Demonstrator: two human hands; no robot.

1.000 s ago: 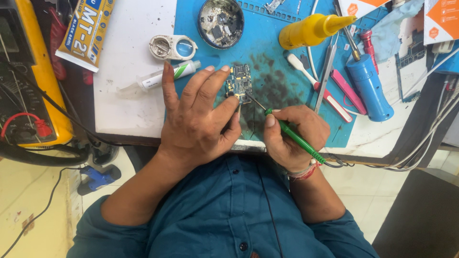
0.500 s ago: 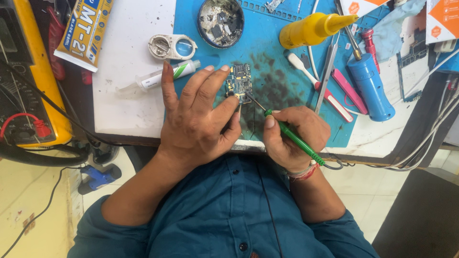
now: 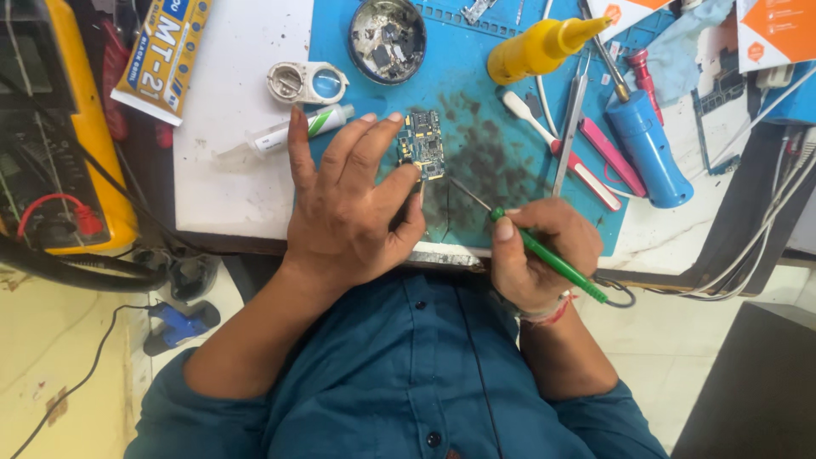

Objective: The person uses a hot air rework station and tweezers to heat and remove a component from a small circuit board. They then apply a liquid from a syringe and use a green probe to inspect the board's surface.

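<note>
The small circuit board is pinned flat on the blue mat by the spread fingers of the left hand, so it cannot shift. The green soldering iron is gripped pen-like in the closed right hand, its tip angled toward the board's lower edge for fine control.

Yellow squeeze bottle lying on blue mat, beside round metal dish of scrap parts. Blue cylindrical tool and pink-handled tool at mat's right edge. White tube on white counter. Yellow meter far left.
</note>
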